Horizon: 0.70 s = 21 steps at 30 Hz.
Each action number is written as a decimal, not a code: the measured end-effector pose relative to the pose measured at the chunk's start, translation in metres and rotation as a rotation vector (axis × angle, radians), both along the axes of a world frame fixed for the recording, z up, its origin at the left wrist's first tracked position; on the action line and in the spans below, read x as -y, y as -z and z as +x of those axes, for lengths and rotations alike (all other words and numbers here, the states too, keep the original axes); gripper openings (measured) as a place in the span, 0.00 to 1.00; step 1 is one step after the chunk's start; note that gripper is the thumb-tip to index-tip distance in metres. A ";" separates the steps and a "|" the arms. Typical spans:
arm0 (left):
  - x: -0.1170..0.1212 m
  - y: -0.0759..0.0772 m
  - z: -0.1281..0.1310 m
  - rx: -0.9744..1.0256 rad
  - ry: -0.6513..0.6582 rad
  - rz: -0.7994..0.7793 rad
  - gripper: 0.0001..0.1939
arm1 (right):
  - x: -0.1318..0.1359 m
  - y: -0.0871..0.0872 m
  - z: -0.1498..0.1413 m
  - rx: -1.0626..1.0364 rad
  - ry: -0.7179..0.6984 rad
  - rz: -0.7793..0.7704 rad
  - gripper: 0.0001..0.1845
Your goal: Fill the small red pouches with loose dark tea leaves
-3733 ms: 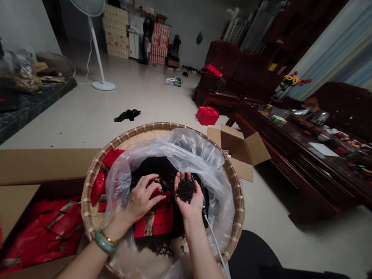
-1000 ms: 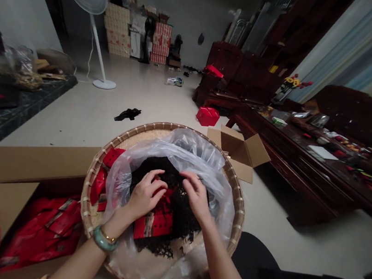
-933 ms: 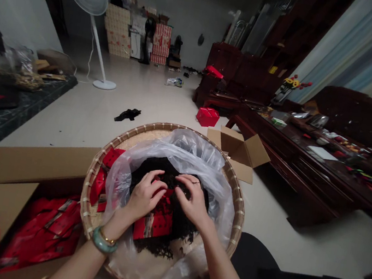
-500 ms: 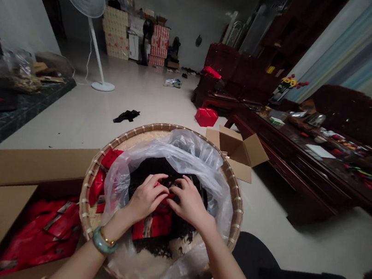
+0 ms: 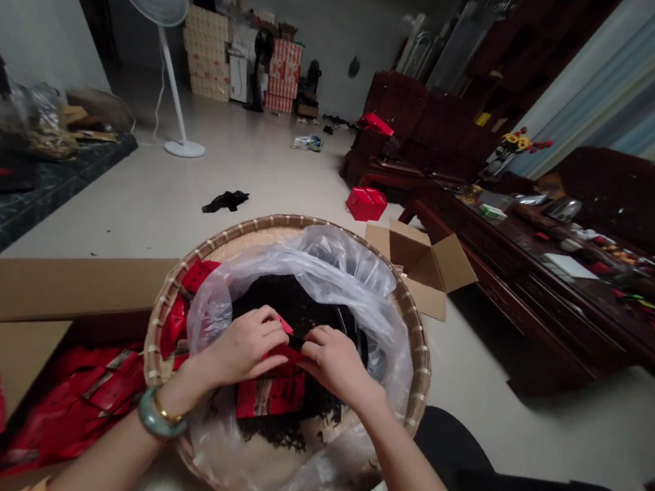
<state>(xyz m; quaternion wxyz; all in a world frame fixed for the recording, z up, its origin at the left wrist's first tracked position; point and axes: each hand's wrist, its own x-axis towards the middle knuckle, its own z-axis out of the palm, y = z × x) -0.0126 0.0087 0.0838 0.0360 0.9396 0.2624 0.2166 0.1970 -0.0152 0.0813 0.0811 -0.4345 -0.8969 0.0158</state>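
Note:
In the head view my left hand point(image 5: 247, 348), with a green bangle on its wrist, is closed on the upper left edge of a red packet point(image 5: 271, 397). My right hand point(image 5: 337, 366) pinches the packet's right edge near its top. Fingers partly hide the packet's mouth, and a red flap shows between the hands. Under them, dark loose leaves, like tea, lie on a clear plastic bag point(image 5: 203, 457). That bag lines a round woven bamboo basket point(image 5: 420, 374). More red packets point(image 5: 178, 317) are tucked between the bag and the basket's left side.
At the lower left stands an open cardboard box point(image 5: 82, 279) filled with red packets. Another open box point(image 5: 450, 268) sits beyond the basket's right rim. A dark wooden table point(image 5: 517, 294) is on the right. A white fan point(image 5: 185, 149) and a black round base point(image 5: 453, 478) stand on the floor.
My left hand has shifted slightly left, and both hands' fingers have closed in on the packet's top edge. The red flap now shows more. The view has tilted a little.

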 end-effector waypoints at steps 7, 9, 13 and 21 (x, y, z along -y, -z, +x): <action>0.001 0.007 0.002 -0.140 0.106 -0.024 0.05 | 0.005 -0.007 -0.009 0.174 -0.077 -0.068 0.12; -0.005 0.010 0.003 -0.144 0.102 -0.012 0.07 | 0.000 -0.010 -0.012 0.230 -0.047 -0.106 0.12; -0.024 0.002 0.000 -0.147 0.047 -0.021 0.09 | -0.016 -0.020 -0.012 0.267 0.047 -0.135 0.15; -0.041 -0.019 0.011 -0.130 0.043 -0.023 0.05 | -0.033 -0.034 -0.011 0.272 0.152 -0.108 0.16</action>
